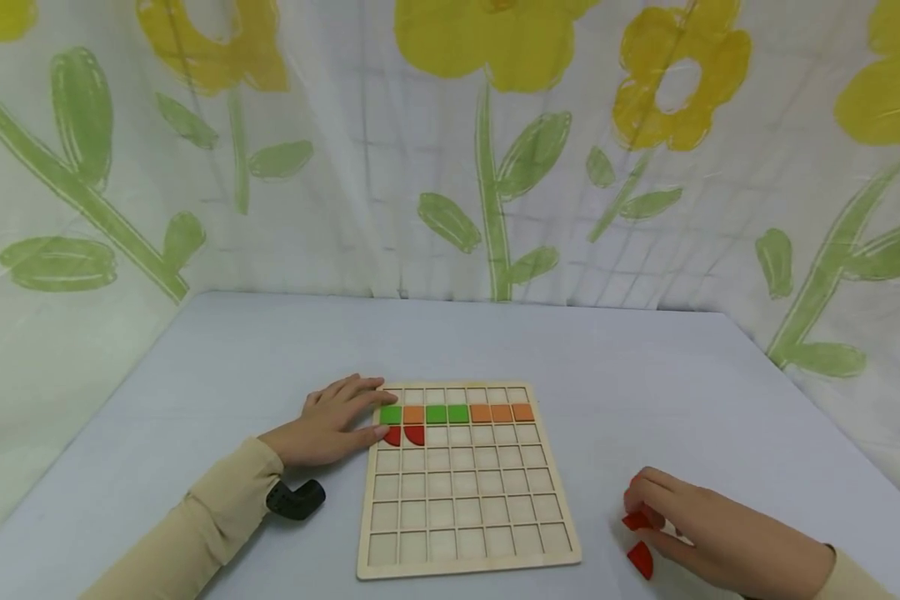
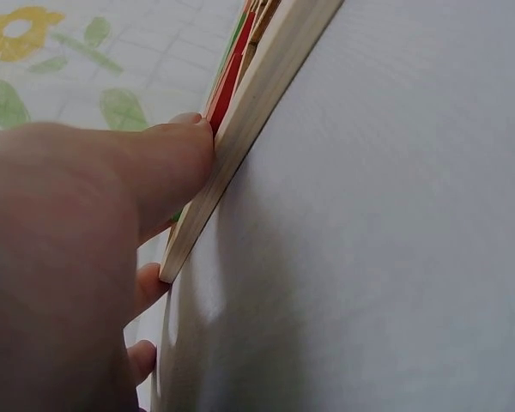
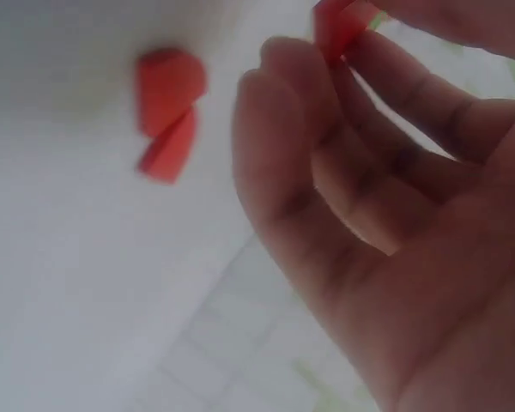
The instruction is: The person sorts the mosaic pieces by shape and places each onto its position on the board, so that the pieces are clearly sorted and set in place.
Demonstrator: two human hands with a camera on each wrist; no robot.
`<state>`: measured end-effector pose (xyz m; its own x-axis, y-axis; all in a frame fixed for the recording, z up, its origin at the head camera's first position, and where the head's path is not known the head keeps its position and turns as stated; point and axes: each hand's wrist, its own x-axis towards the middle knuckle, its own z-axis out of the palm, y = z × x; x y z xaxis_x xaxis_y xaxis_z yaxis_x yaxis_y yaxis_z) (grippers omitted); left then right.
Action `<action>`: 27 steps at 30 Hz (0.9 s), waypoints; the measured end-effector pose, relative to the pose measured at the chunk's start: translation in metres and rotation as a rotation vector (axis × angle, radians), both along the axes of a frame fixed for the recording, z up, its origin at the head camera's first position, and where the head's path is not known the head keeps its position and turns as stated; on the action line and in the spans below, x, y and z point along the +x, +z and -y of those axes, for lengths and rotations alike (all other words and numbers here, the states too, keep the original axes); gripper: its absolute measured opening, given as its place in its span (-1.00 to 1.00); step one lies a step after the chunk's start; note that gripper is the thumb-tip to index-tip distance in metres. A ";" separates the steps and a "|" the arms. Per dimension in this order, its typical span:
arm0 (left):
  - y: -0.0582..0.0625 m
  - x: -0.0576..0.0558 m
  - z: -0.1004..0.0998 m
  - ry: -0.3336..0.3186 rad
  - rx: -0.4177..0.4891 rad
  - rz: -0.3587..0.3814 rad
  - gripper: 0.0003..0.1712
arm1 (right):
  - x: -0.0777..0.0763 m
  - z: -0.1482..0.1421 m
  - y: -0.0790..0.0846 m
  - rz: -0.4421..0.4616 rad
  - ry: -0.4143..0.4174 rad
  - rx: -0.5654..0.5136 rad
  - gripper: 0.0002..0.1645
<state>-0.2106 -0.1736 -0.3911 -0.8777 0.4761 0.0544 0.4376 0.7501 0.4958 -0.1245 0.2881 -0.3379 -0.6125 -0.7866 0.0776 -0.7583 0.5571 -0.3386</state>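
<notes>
A wooden grid board (image 1: 461, 483) lies on the table. My left hand (image 1: 330, 423) rests at its upper left edge, fingers extended; in the left wrist view the thumb (image 2: 176, 159) touches the edge beside a red piece (image 2: 226, 94). One row holds green squares (image 1: 436, 414) and orange squares (image 1: 501, 413); below it sit two red quarter-circle pieces (image 1: 415, 435). To the right of the board, my right hand (image 1: 720, 525) pinches a red quarter-circle piece (image 3: 335, 30) between thumb and fingertips. Another red quarter-circle (image 1: 641, 560) lies just below that hand.
Two red pieces (image 3: 167, 90) lie close together on the table in the right wrist view. A black curved device (image 1: 296, 500) is at the left wrist. Behind the pale table (image 1: 615, 358) hangs a curtain (image 1: 330, 208) with yellow flowers.
</notes>
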 end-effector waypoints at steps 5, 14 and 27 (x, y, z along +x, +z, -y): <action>-0.001 0.001 0.003 -0.001 -0.005 -0.013 -0.44 | -0.020 0.046 0.011 -0.165 0.008 0.041 -0.70; -0.002 0.000 0.000 -0.013 0.006 -0.013 -0.44 | -0.062 0.131 0.011 -0.171 0.067 0.208 -0.83; -0.001 0.000 0.000 -0.012 0.003 -0.008 -0.44 | -0.099 0.203 -0.002 -0.184 0.143 0.323 -0.79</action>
